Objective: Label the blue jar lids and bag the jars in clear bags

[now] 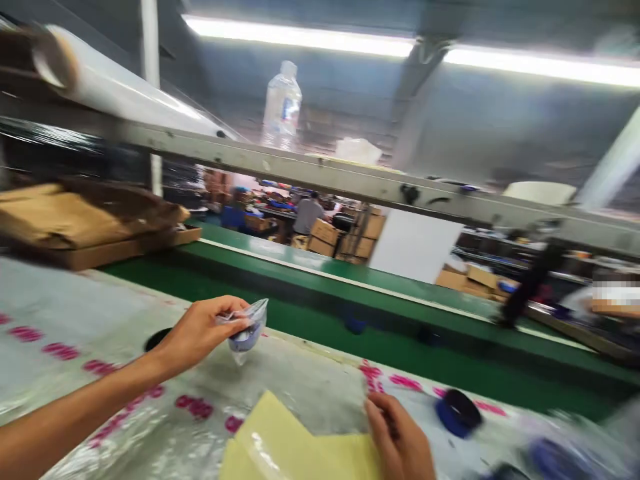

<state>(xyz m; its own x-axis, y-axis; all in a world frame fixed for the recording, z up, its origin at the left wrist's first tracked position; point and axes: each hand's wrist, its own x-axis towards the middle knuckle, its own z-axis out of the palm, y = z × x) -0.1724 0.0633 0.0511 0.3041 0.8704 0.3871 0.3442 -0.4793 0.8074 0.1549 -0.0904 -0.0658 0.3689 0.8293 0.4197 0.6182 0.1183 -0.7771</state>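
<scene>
My left hand [203,330] pinches a small clear plastic bag [256,323] with a bluish round piece inside, held above the plastic-covered table [310,363]. My right hand [403,437] is low at the right, its fingers curled; whatever they may hold is hidden. Beside it, yellow sheets [290,440] lie on the table, with a shiny strip of clear plastic across them. To the right of that hand sits a dark blue round cap-like piece [457,413]. Part of a black round thing [155,339] shows behind my left wrist.
A green conveyor belt [310,307] runs beyond the table. On the left stands a cardboard tray [130,250] with brown paper. Overhead, a shelf rail [280,167] carries a bottle [283,107] and a plastic film roll [115,80]. More bluish pieces [555,459] lie at lower right, blurred.
</scene>
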